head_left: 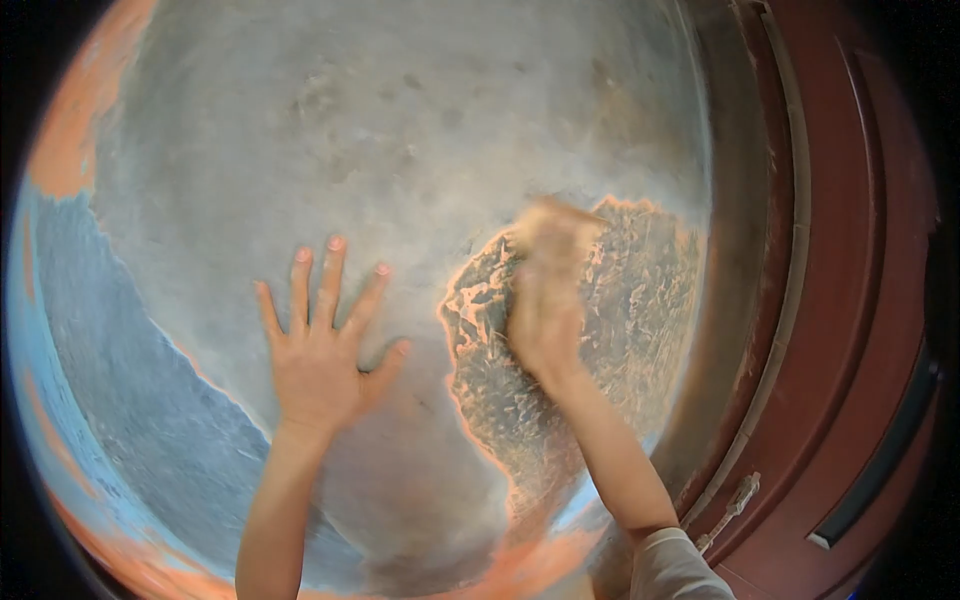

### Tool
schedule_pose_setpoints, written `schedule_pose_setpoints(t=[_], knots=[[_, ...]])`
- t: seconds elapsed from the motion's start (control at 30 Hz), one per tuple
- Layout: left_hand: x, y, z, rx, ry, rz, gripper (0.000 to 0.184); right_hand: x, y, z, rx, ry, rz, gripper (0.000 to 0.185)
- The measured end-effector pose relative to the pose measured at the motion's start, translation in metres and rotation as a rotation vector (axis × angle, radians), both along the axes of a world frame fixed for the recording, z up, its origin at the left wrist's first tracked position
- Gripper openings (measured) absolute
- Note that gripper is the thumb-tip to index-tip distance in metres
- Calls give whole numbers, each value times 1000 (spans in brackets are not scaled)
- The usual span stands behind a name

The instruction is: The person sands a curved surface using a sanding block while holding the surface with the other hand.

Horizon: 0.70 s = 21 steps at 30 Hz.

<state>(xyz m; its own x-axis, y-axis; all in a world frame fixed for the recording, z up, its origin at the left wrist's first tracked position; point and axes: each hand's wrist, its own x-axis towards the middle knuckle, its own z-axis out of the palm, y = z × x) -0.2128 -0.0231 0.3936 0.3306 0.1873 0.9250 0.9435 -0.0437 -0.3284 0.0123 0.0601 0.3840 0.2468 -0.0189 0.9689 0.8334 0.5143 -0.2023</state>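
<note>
My left hand (320, 365) lies flat on a smooth grey surface (250, 200), palm down and fingers spread, with nothing in it. To its right, my right hand (548, 325) is over a rough, flaky patch (640, 300) with an orange-edged outline. Motion smears its fingers. At their tips shows a flat tan piece (562, 218) with a straight edge, which the hand seems to grip against the upper border of the patch. Blur hides what kind of thing it is.
Orange paint (75, 130) and a light-blue band (70, 400) run along the left side. On the right stands a dark red panelled door (840, 250) with a long black handle (880, 460). A whitish knotted piece (738, 497) hangs by the door frame.
</note>
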Motion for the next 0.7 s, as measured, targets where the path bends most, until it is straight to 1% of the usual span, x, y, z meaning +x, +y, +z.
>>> schedule_pose_setpoints(t=[0.07,0.1,0.13,0.17,0.23,0.27,0.33,0.37,0.43,0.47,0.53,0.57,0.63,0.7], knots=[[-2,1,-1,10,11,-2,71,-14,-19,-13,29,-538,166,46],[-2,2,0,30,22,-4,72,-5,-12,-11,34,-523,172,46],[-2,4,0,26,45,-1,72,14,-1,-7,72,-485,95,46],[-2,7,-2,44,12,-7,73,31,6,-3,104,-444,17,47],[-2,6,-4,69,-34,-14,74,54,5,13,-70,-17,98,47],[0,6,-4,76,-60,-9,72,50,8,15,-63,-24,94,47],[6,7,0,87,-95,-12,70,33,21,15,30,88,-59,40],[6,8,2,94,-91,-19,69,20,22,12,176,52,89,38],[12,7,10,100,-77,-30,69,3,10,-5,229,-308,64,36],[18,7,19,85,-66,-3,69,10,10,-8,234,-298,57,36],[31,12,40,89,-46,17,68,35,13,-7,241,-477,100,36],[39,13,45,92,-55,15,69,50,14,-3,249,-386,40,32],[48,15,48,79,-74,27,69,91,39,8,350,-379,-57,28],[54,18,43,116,-90,-10,69,129,43,31,463,-222,-103,28]])
